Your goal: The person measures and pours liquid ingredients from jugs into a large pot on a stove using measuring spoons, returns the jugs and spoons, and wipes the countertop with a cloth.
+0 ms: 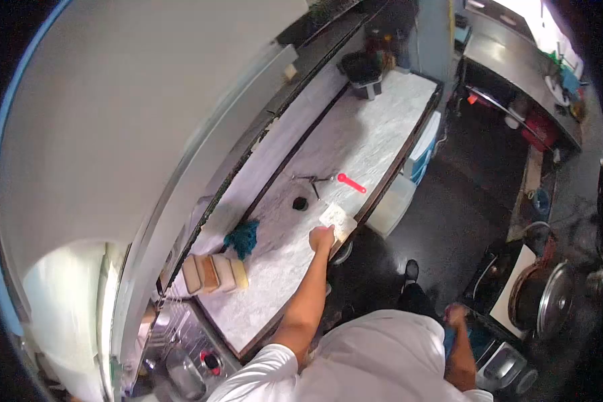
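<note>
My left hand (321, 238) reaches over the white countertop (275, 295), its fingers closed at the near edge of a whitish, square-sided container (338, 220). That container sits by the counter's front edge; what is inside looks pale and cannot be made out. Just beyond it lies a red scoop (352, 183) with a round end. A thin dark metal stand (313, 179) and a round dark hole (300, 203) are to the left of it. Low at my right side hangs my right hand (457, 315), small and blurred, near the dark equipment; its fingers do not show clearly.
A teal cloth (242, 238) lies against the back of the counter, near several stacked lidded tubs (211, 273). Black bins (363, 70) stand at the far end. A metal sink (184, 375) is at lower left. Large round pot lids (555, 299) stand at right, across the dark floor (442, 214).
</note>
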A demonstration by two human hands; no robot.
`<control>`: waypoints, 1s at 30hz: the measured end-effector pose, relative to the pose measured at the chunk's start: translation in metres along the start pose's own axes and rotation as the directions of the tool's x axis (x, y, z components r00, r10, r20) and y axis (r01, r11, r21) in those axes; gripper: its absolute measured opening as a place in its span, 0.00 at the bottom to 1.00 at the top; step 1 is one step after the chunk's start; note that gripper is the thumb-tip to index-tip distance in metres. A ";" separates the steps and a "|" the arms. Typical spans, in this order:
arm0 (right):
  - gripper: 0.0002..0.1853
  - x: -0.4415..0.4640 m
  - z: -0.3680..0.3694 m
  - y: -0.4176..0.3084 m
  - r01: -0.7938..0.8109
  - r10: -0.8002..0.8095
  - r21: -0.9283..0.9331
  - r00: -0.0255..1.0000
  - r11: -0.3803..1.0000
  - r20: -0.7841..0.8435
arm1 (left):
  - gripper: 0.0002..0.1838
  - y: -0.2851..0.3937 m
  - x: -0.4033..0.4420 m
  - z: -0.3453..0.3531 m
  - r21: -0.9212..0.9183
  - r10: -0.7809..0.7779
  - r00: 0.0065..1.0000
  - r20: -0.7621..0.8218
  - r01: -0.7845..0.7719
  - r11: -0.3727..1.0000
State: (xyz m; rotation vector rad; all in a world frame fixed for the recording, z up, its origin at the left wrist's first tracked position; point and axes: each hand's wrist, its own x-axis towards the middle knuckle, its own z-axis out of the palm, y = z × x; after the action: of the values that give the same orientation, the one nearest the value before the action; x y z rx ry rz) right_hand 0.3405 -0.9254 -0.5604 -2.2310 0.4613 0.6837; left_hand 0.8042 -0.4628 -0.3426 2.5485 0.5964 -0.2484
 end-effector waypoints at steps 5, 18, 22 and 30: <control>0.10 0.119 -0.118 0.074 0.274 0.160 0.872 0.918 0.405 -0.362 | 0.16 0.013 0.016 0.008 -0.099 -0.101 0.993 0.059 0.107 0.989; 0.05 0.156 -0.103 0.023 -0.165 0.114 0.846 0.986 0.507 0.124 | 0.44 0.212 -0.122 -0.246 -0.908 0.228 0.954 -0.193 -0.262 0.327; 0.06 0.177 -0.016 0.119 -0.002 -0.033 0.223 0.988 0.975 0.153 | 0.35 0.238 -0.052 -0.313 -0.443 0.335 0.755 -0.564 -0.619 0.649; 0.08 0.141 -0.121 -0.001 -0.230 0.181 0.569 0.973 0.789 0.141 | 0.17 0.244 -0.102 -0.227 -0.765 0.302 0.883 -0.359 -0.464 0.447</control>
State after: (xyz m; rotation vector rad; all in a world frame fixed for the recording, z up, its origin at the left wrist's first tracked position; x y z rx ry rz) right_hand 0.4927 -1.0310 -0.5747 -1.5758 0.7700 0.6314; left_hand 0.8390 -0.5726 -0.0135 1.6529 0.0870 0.3708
